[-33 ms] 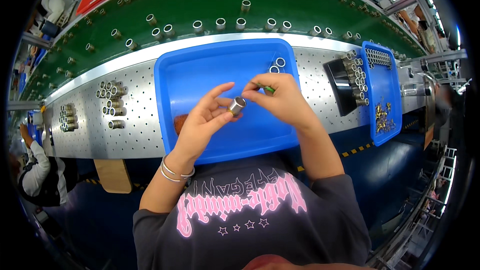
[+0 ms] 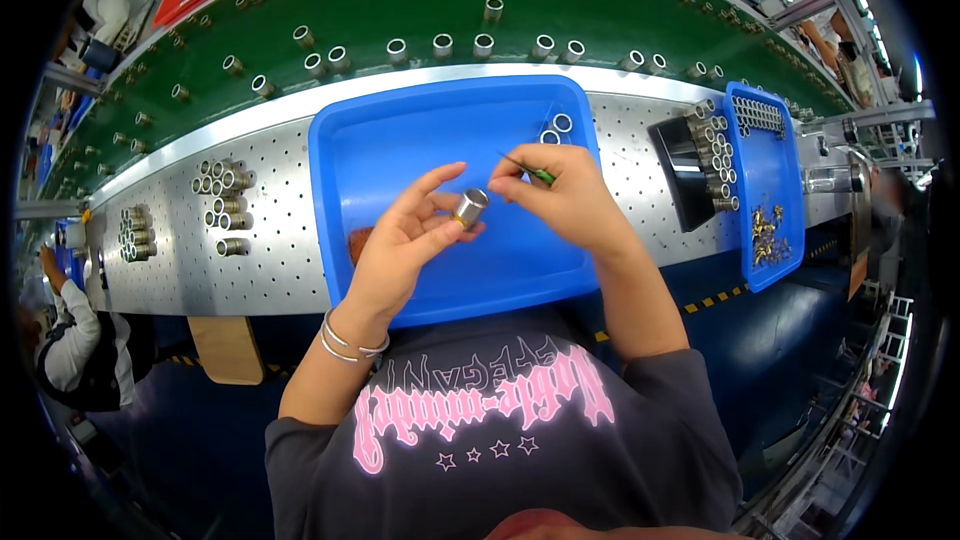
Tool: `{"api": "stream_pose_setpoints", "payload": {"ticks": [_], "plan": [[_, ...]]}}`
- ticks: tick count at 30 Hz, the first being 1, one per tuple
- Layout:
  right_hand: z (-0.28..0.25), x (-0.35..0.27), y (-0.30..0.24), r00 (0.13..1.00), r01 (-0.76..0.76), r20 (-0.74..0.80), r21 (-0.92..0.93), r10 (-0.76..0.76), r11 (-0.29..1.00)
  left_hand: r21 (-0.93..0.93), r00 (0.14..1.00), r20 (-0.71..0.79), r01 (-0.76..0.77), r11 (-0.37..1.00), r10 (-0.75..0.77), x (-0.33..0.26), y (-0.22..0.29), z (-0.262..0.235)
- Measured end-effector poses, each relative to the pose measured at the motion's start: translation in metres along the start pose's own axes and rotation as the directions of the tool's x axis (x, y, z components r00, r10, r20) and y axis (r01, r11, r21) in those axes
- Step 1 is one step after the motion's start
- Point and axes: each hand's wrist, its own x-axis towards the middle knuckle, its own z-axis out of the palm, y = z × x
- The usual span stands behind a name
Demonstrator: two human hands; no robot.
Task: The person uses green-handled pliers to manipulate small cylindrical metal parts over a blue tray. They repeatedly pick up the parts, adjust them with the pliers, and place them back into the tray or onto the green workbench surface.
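Note:
Over the blue tray, my left hand (image 2: 408,236) grips a short metal sleeve (image 2: 470,206) between thumb and fingers, its round open end facing up and towards my right hand. My index finger stands away from it. Just to the right, my right hand (image 2: 560,196) is closed around a slim green tool (image 2: 543,176) with a thin dark pointed end; its exact kind cannot be made out. A small gap separates the right fingertips from the sleeve. Part of the tool is hidden by the fingers.
The blue tray (image 2: 330,190) holds a reddish-brown piece (image 2: 358,243) and a few metal rings (image 2: 562,124). Grouped sleeves (image 2: 226,208) stand left on the perforated metal bench (image 2: 285,240). Right are a black stand (image 2: 680,175) and another blue tray (image 2: 765,165). Beyond lies a green conveyor (image 2: 400,0).
The green tool has turned in my right fingers, and its dark point now shows above them. The sleeve has shifted slightly left and tilted. Sleeves on the conveyor have moved slightly right.

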Motion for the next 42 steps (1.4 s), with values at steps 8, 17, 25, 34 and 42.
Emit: {"api": "stream_pose_setpoints", "payload": {"ticks": [8, 17, 25, 34, 42], "plan": [[0.008, -0.002, 0.002, 0.993, 0.054, 0.063, 0.47, -0.095, 0.881, -0.042, 0.995, -0.094, -0.038, 0.998, 0.034, 0.003, -0.007, -0.001], [0.015, 0.018, 0.006, 0.988, 0.004, -0.117, 0.66, 0.097, 0.751, 0.17, 0.993, -0.023, -0.113, 0.979, 0.119, 0.002, -0.01, 0.005], [0.011, 0.005, 0.016, 0.95, 0.299, -0.302, 0.795, -0.083, 0.528, -0.133, 0.987, -0.161, -0.014, 0.991, -0.008, 0.002, -0.004, -0.004], [0.011, -0.003, -0.003, 0.938, 0.319, -0.168, 0.759, -0.303, 0.568, -0.204, 0.98, -0.194, -0.075, 0.976, 0.035, 0.004, -0.007, -0.006], [0.014, 0.0, -0.016, 0.914, 0.346, -0.101, 0.699, -0.392, 0.625, -0.081, 0.975, -0.205, -0.109, 0.991, 0.091, 0.002, -0.01, -0.006]]}}
